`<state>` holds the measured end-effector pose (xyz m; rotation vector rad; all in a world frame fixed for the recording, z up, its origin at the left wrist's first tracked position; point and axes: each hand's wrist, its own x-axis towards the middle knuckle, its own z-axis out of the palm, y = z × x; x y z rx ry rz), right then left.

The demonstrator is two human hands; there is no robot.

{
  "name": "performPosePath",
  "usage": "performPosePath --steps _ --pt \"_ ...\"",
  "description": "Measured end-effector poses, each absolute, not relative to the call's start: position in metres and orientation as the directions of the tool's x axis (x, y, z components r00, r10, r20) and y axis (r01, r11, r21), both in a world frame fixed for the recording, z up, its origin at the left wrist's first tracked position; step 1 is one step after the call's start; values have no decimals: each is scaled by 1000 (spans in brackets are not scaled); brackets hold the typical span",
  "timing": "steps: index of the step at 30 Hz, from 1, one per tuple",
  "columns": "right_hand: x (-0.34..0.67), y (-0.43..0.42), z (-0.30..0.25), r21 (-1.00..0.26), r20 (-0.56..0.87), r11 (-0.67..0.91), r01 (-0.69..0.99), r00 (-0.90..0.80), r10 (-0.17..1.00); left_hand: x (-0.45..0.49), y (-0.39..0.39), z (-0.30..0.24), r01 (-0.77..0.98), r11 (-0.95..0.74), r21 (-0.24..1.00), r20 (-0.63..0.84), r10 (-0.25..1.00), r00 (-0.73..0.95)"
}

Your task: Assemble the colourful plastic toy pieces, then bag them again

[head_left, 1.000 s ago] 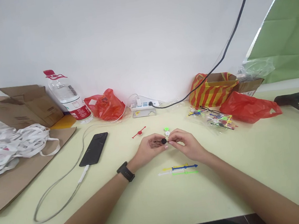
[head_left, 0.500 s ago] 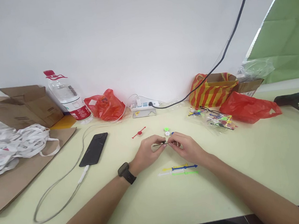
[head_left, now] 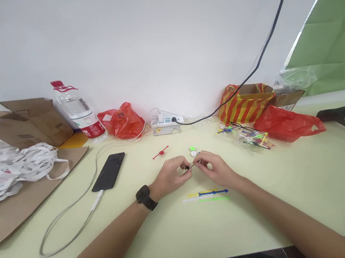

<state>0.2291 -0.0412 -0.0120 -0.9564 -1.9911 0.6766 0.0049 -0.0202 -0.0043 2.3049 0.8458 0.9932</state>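
Both hands meet over the middle of the pale yellow table. My left hand (head_left: 170,175), with a black watch on the wrist, pinches a small black stick-and-disc toy piece (head_left: 189,167). My right hand (head_left: 215,168) pinches the other end of the same piece. Just beyond the hands lie a green disc (head_left: 192,148) and a white disc (head_left: 193,153). A red stick with a disc (head_left: 160,152) lies to the left of them. In front of the hands lie several coloured sticks (head_left: 206,195): yellow, blue, white and green.
A black phone (head_left: 109,177) on a grey cable lies at the left. Cardboard, white straps (head_left: 13,166), a water bottle (head_left: 80,113) and a red bag (head_left: 122,121) stand at the back left. A power strip (head_left: 166,125), a striped bag (head_left: 243,103), another red bag (head_left: 286,125) and a clear packet of coloured pieces (head_left: 250,137) are at the back right.
The black piece has turned from lying level, with its disc facing me, to tilted between the fingers. My left hand has curled in over it. Both hands stay in place.
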Motion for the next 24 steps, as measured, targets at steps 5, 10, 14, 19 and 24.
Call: performPosePath --steps 5,10,14,19,24 --pt "231 -35 -15 -820 370 482 309 -356 858 7 -21 -3 201 -550 811 379 755 535" --pt "235 -30 -17 -898 320 389 204 -303 898 10 -17 -2 11 -264 965 218 818 533" --pt "238 -32 -12 -862 387 425 278 -180 904 9 -10 -6 -53 -168 984 172 856 487" --pt "239 -37 -7 -879 413 441 181 -170 895 8 -7 -8 -114 -111 987 152 875 460" --pt "241 -36 -7 -939 215 305 160 -418 882 8 -7 -6 -139 -133 981 181 883 432"
